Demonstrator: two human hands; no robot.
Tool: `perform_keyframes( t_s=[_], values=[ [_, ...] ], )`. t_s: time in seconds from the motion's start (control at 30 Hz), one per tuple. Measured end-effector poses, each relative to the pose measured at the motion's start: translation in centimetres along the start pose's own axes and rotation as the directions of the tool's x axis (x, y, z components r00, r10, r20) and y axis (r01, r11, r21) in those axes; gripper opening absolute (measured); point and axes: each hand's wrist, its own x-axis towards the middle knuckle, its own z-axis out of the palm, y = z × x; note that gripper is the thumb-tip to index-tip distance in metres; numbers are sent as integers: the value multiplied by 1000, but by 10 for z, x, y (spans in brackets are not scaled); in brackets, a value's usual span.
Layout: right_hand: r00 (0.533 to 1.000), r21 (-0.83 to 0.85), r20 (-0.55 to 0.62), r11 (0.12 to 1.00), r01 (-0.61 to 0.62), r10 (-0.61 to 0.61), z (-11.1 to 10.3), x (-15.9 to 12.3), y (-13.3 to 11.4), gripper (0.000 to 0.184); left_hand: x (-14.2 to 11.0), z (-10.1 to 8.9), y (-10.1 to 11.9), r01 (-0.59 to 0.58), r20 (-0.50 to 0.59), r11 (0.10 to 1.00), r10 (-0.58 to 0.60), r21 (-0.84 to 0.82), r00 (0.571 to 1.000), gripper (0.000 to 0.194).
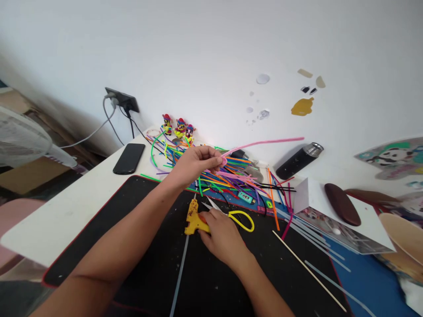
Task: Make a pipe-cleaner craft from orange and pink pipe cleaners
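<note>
Between the fingertips of my left hand point(205, 160) is a pink pipe cleaner point(264, 142), curled at the pinched end, its long straight tail pointing right. My right hand point(224, 235) wraps round the handle of a yellow hot glue gun point(192, 219), which lies low over the black mat point(148, 259). A long translucent glue stick point(180, 277) trails out of the gun's back end. Yellow-handled scissors point(243, 220) lie just beyond my right hand, their blades partly visible. Behind my left hand spreads a heap of coloured pipe cleaners point(238, 178).
Three small figures point(180, 126) stand against the wall. A phone point(129, 158) lies at the left, a black flask point(297, 162) at the back right. On the mat's right side are a wooden stick point(307, 269) and several glue sticks point(320, 240), near a glasses case point(342, 204).
</note>
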Motion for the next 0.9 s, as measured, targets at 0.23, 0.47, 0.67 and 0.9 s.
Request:
perform_keyframes(
  t_s=[0.23,0.47,0.67,0.9],
  values=[
    [994,173,-106,984,42,-24,3,-2,4,38,0,-2,-1,-26,-3,1000,26,12,1000,29],
    [920,545,-355,836,58,168,8,0,30,36,-1,1,-4,-24,-49,999,23,-24,999,28],
    [837,884,-336,452,121,432,2,4,50,38,-3,3,-3,-42,-137,992,26,-117,990,26],
    [819,977,-204,53,209,536,-3,4,47,35,2,-2,-10,18,-199,969,-69,-248,978,34]
  ],
)
